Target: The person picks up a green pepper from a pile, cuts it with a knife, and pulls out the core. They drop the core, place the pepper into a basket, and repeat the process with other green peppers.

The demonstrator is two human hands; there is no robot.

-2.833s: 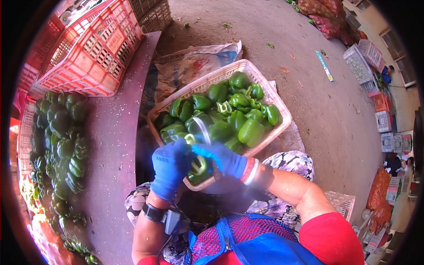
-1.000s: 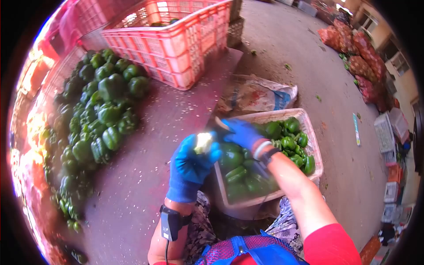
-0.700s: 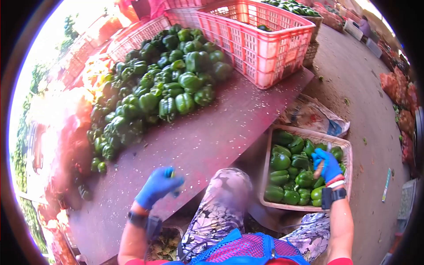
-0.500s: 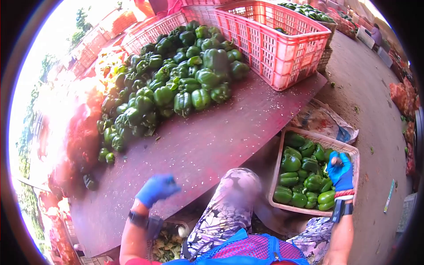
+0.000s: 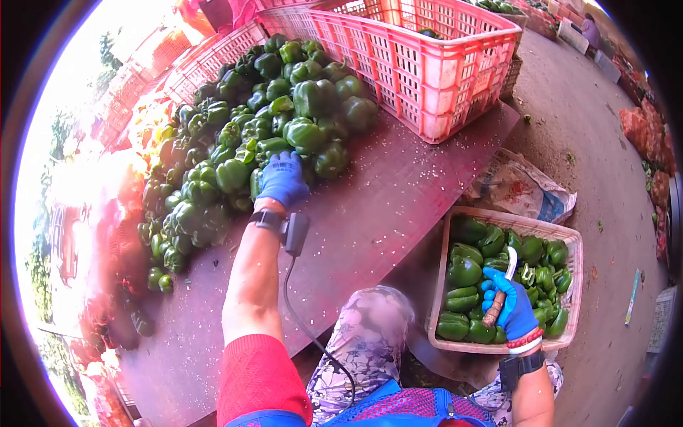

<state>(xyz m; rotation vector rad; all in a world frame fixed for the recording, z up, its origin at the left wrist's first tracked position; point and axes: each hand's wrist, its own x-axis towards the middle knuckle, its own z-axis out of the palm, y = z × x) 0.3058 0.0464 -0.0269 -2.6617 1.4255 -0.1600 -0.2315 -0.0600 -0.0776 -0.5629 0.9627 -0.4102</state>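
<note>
My left hand (image 5: 283, 179), in a blue glove, reaches to the front edge of a heap of green bell peppers (image 5: 233, 175) on the table. It touches peppers there, its back towards me; its fingers are mostly hidden, so whether they grip one does not show. My right hand (image 5: 514, 310), also gloved in blue, is closed round the brown handle of a small knife (image 5: 494, 309) with a pale, curved blade pointing up. This hand is above a pale crate (image 5: 575, 285) on my right, which holds many green bell peppers (image 5: 464, 270).
The reddish table (image 5: 356, 235) slants across in front of me. A pink plastic crate (image 5: 441, 92) stands at its far end. Beside the table lies a crumpled sack (image 5: 530, 188). Net sacks (image 5: 644, 132) line the right side of the floor. A person (image 5: 590, 32) is far back.
My left hand has moved from the table's near side forward to the pepper heap. My right hand has shifted left over the crate and turned, bringing the knife's blade into view.
</note>
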